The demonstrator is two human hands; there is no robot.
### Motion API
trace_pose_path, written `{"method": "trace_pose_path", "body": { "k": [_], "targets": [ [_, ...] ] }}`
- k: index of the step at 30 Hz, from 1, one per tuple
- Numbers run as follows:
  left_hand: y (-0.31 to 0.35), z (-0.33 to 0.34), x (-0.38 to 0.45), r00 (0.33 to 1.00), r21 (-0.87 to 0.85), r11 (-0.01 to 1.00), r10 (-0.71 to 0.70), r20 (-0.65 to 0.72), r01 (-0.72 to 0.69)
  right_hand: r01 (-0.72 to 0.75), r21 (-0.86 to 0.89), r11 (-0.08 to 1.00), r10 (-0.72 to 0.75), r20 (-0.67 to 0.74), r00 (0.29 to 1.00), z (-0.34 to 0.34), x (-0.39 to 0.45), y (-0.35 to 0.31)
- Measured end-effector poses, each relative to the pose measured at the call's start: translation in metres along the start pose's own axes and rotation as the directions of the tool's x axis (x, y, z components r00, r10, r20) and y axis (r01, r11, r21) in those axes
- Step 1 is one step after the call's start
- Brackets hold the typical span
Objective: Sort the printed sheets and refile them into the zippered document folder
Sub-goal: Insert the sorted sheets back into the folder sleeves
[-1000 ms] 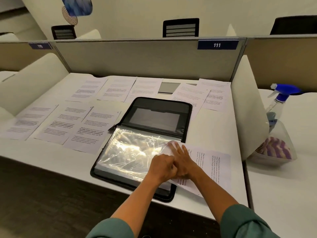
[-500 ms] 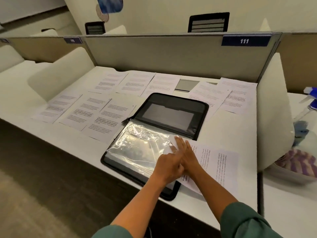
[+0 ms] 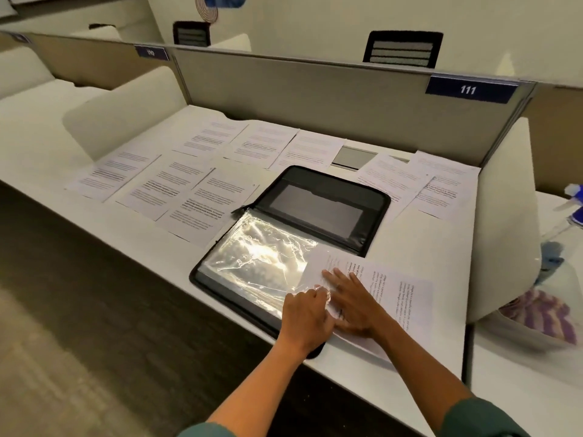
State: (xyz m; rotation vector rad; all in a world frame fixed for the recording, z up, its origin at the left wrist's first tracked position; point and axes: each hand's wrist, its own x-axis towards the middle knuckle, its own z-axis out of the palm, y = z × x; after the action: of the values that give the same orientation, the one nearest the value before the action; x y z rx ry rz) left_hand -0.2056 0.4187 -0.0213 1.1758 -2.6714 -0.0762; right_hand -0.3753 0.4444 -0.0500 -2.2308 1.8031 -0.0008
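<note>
A black zippered document folder (image 3: 331, 200) lies open on the white desk. Shiny clear plastic sleeves (image 3: 258, 263) cover its near half. One printed sheet (image 3: 397, 294) lies sideways at the folder's right edge, its left end over the sleeves. My right hand (image 3: 353, 302) rests flat on that sheet with fingers spread. My left hand (image 3: 304, 313), fingers curled, pinches the right edge of the top sleeve beside the sheet. Several more printed sheets (image 3: 195, 203) are spread in rows to the left and behind the folder, with two (image 3: 438, 190) at the back right.
Grey partition (image 3: 315, 99) labelled 111 closes the back of the desk. A cream side divider (image 3: 504, 222) stands on the right. Beyond it are a blue-topped spray bottle (image 3: 572, 209) and a clear bowl with a purple striped cloth (image 3: 536, 313). A metal cable hatch (image 3: 353, 157) sits behind the folder.
The camera view has swung left and moved closer. Both hands stay at the folder's right edge; the right hand's fingers have spread wider on the sheet.
</note>
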Motion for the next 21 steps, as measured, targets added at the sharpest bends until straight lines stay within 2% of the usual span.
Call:
{"method": "trace_pose_path", "body": {
  "k": [5,9,15,18,21],
  "targets": [
    [-0.006,0.004,-0.019,0.981,-0.041,0.981,-0.192,0.0,0.192,-0.048,-0.009,0.999,0.048,-0.019,0.999,0.0,0.001,-0.006],
    [-0.041,0.005,-0.022,0.945,-0.08,0.942,-0.328,-0.015,0.325,-0.123,-0.009,0.992,0.123,-0.028,0.992,0.001,0.012,-0.013],
    [-0.107,0.002,-0.024,0.91,-0.059,0.914,-0.406,-0.082,0.402,-0.126,0.064,0.99,0.131,-0.088,0.987,0.007,0.025,-0.018],
    [-0.132,0.002,-0.027,0.913,-0.059,0.914,-0.405,-0.053,0.402,-0.11,0.093,0.989,0.119,-0.094,0.988,0.01,0.025,-0.021],
    [-0.146,-0.001,-0.026,0.909,-0.056,0.907,-0.415,0.037,0.417,-0.139,0.109,0.984,0.15,-0.105,0.983,0.009,0.016,-0.021]
  ]
}}
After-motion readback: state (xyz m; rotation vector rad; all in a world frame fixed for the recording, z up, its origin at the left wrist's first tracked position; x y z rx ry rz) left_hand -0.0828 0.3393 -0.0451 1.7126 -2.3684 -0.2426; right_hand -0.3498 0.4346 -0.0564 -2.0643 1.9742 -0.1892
